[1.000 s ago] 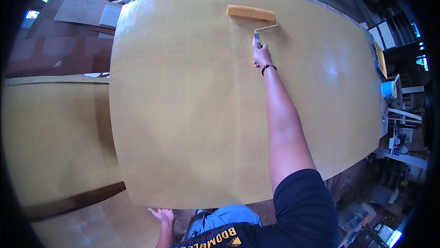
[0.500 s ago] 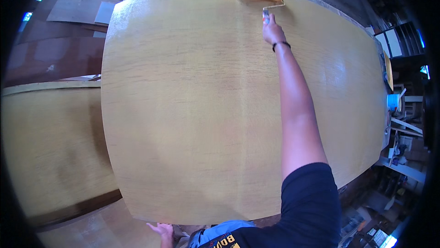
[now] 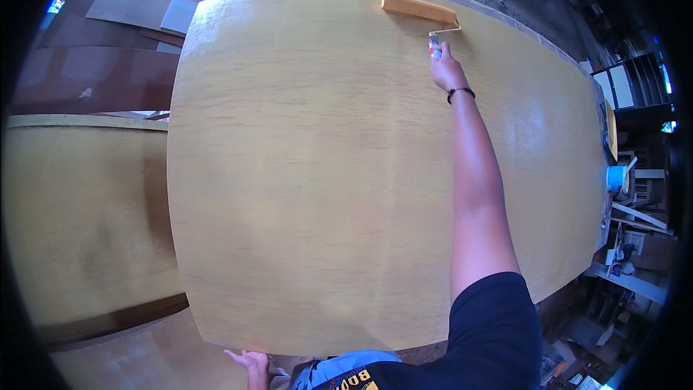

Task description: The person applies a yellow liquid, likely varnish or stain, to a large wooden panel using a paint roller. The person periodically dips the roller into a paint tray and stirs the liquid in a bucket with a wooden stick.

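Observation:
A large yellowish wooden board point(image 3: 310, 159) lies flat before me, with a wet sheen at its far left corner and on its right side. My right arm stretches across it, and my right hand point(image 3: 447, 71) is wrapped round the handle of a paint roller point(image 3: 419, 9). The roller's orange sleeve rests on the board close to its far edge. At the near edge, low in the view, my left hand point(image 3: 251, 361) has its fingers spread, holding nothing; whether it touches the board's edge I cannot tell.
Another yellowish board point(image 3: 86, 209) lies to the left, with brown panels point(image 3: 94, 80) and loose grey sheets point(image 3: 141, 7) beyond it. A blue bucket point(image 3: 616, 178) stands by the right edge. Wood scraps and clutter point(image 3: 639, 246) fill the far right.
The roller and my right hand sit slightly lower and further right in the picture; the board's far edge and surroundings have shifted too, as the view moved. My left hand stays spread.

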{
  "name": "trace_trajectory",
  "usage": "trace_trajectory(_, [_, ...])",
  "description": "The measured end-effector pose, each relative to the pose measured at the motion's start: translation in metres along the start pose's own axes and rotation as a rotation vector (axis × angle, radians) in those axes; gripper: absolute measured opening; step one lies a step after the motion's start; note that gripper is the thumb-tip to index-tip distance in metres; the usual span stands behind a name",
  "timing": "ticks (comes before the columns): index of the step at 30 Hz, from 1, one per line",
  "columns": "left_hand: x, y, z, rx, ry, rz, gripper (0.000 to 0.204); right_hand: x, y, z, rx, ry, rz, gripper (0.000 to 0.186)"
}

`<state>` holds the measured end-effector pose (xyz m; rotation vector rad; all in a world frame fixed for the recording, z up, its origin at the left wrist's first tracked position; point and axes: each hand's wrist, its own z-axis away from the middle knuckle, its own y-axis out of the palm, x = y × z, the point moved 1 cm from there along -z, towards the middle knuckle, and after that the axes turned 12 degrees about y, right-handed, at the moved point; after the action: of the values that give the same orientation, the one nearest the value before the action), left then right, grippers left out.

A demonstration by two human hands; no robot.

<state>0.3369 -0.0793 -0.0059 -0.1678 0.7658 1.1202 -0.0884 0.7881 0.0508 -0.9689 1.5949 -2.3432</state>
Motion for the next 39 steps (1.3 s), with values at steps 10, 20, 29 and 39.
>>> trace_trajectory(10, [-0.007, -0.013, 0.008, -0.002, 0.002, -0.041, 0.116, 0.064, 0.01, -0.083, 0.087, 0.135, -0.206, 0.047])
trace_trajectory(20, [-0.02, -0.016, -0.005, 0.08, 0.015, -0.105, 0.117, -0.01, 0.051, 0.05, -0.125, -0.025, -0.072, 0.042])
trace_trajectory(29, [-0.037, -0.019, -0.039, 0.285, 0.01, -0.084, 0.11, -0.088, 0.048, 0.301, -0.006, 0.056, -0.038, 0.042])
trace_trajectory(39, [-0.043, -0.038, -0.053, 0.613, -0.029, 0.033, 0.1, -0.217, 0.051, 0.625, -0.016, 0.022, -0.077, 0.043])
